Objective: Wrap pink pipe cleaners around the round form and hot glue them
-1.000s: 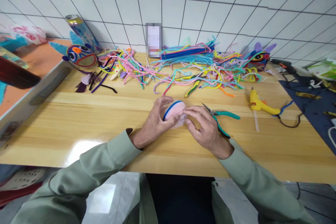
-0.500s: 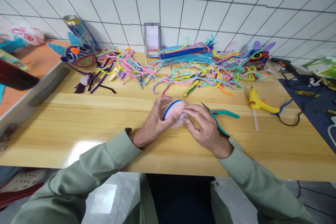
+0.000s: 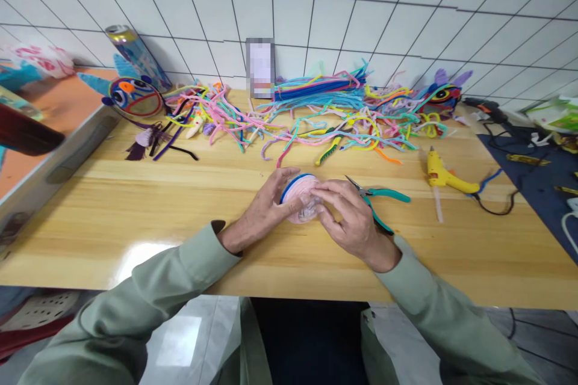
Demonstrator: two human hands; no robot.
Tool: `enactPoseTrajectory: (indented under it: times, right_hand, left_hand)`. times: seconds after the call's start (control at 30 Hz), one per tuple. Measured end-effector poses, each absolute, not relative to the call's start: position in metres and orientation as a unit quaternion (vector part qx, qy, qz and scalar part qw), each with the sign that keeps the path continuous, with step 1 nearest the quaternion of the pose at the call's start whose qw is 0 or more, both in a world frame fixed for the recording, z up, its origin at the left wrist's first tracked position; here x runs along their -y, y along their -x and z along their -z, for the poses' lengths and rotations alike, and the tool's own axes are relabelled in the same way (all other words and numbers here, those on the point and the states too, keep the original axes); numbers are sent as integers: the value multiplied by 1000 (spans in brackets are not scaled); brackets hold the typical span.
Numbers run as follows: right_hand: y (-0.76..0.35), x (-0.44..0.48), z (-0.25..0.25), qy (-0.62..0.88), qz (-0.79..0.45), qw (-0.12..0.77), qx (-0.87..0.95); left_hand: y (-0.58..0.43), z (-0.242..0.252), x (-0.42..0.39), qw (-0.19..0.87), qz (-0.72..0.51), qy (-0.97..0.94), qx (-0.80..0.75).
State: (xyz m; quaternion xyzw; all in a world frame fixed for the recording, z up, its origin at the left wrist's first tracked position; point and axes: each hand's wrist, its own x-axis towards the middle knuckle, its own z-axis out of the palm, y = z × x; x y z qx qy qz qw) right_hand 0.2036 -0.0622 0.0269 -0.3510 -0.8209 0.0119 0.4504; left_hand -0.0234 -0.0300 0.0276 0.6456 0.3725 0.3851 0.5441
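Note:
A small round piece wrapped in pale pink fuzzy pipe cleaner (image 3: 303, 187), with a blue band along its upper left edge, is between my hands over the table. My left hand (image 3: 266, 204) curls round its left side, the thumb pressed across the front. At the right edge, the fingertips of my right hand (image 3: 347, 216) pinch the pink strands; the exact bit between them is too small to tell. The lower face of the piece looks clear or whitish. Teal-handled pliers (image 3: 388, 195) lie open just right of my right hand.
Behind lies a long heap of coloured pipe cleaners (image 3: 244, 123) with yellow-green cutters (image 3: 329, 150) among them. A yellow glue gun (image 3: 445, 175) rests at right. A phone (image 3: 261, 69) leans on the tiled wall; a blue can (image 3: 138, 57) and a bird-like craft piece (image 3: 135, 97) stand at left.
The pink piece has tilted slightly, showing more of its clear lower face. Both hands keep nearly the same hold on it; the whole view has shifted a little.

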Motion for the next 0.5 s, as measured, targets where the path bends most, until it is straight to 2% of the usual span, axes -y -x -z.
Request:
enactPoseTrajectory:
  times: [0.5]
  right_hand:
    - [-203,63,-27,369,-5,464,805]
  left_hand:
    - [22,-21,33,459,-415,-702,-353]
